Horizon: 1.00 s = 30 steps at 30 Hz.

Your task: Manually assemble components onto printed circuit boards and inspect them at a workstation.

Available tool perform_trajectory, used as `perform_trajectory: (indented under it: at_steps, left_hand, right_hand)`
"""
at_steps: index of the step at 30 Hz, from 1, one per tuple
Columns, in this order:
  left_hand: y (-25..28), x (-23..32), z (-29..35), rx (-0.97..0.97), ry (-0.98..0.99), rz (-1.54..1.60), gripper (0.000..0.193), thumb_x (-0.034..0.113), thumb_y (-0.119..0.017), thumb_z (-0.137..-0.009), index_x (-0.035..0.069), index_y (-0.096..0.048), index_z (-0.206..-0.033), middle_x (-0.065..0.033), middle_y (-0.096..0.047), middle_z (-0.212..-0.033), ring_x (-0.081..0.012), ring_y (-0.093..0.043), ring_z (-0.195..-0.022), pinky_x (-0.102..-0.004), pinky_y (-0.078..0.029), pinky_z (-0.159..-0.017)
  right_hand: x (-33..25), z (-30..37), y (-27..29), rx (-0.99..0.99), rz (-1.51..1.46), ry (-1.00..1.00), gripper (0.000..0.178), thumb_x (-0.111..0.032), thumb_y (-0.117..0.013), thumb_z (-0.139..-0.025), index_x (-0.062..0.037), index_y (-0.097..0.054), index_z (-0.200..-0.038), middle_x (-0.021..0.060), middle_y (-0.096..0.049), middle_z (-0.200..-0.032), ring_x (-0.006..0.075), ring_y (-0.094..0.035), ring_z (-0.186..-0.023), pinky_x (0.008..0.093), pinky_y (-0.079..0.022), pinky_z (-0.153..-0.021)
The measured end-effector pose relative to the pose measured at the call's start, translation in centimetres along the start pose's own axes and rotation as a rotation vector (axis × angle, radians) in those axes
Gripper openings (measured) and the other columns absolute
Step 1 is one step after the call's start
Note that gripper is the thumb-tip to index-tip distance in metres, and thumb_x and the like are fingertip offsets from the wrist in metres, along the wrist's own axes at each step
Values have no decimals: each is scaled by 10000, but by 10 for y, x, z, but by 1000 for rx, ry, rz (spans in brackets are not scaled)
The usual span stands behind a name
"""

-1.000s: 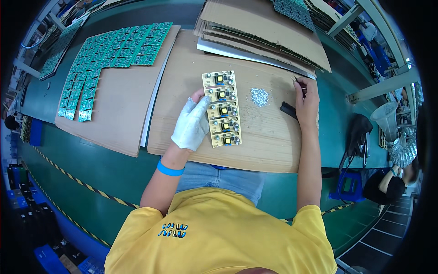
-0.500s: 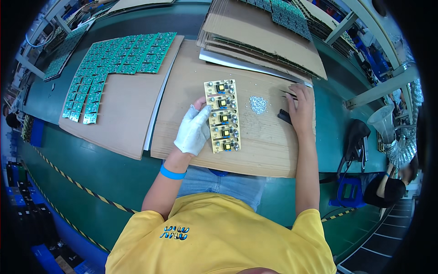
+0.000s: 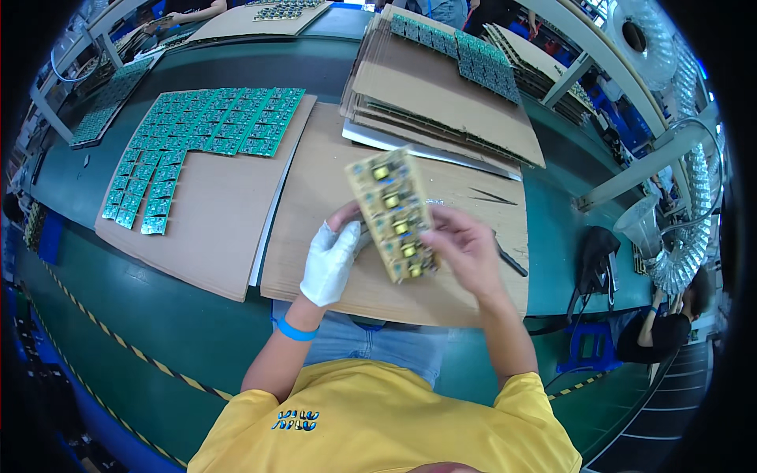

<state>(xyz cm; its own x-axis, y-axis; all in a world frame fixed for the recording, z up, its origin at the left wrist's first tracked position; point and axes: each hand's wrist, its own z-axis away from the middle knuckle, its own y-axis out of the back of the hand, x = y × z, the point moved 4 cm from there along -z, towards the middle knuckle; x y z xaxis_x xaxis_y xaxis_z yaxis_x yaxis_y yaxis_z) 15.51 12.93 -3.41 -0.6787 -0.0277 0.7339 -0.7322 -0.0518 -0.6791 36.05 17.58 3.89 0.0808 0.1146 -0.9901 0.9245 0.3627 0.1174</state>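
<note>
A tan circuit board panel point(image 3: 384, 214), with several yellow-cored transformers in a row, is held tilted and slightly blurred above the cardboard. My right hand point(image 3: 471, 251) is bare and grips its right edge, thumb on the component side. My left hand point(image 3: 329, 264), in a white glove with bare fingertips showing, is closed at its left edge, some fingers hidden behind it. Dark tweezers point(image 3: 494, 195) lie on the cardboard sheet point(image 3: 307, 197) beyond my right hand. A black pen-like tool point(image 3: 512, 258) lies beside that hand. The pile of small silvery bits point(image 3: 435, 202) is mostly hidden behind the panel.
Green circuit boards point(image 3: 213, 118) lie in rows on a cardboard sheet point(image 3: 213, 205) at the left. Stacked cardboard point(image 3: 441, 79) with more boards stands at the back right. A metal post point(image 3: 631, 177), a clear funnel point(image 3: 640, 221) and a black bag point(image 3: 597, 264) are at the right.
My right hand has left the tweezers on the cardboard and moved left onto the panel's right edge. The panel has tilted, its top swinging left. The view has shifted slightly.
</note>
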Motion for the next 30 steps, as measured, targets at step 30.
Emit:
perform_trajectory:
  at_steps: [30]
  left_hand:
    - [159, 205, 94, 1168, -668, -1836, 730, 328, -912, -721, -12, -578, -1273, -197, -646, -1152, -373, -652, -1060, -435, -509, -987]
  right_hand:
    - [-15, -29, 127, 376, 1140, 454, 158, -121, -700, -952, 33, -683, -983, 198, -671, -957, 337, -655, -884, 386, -511, -789]
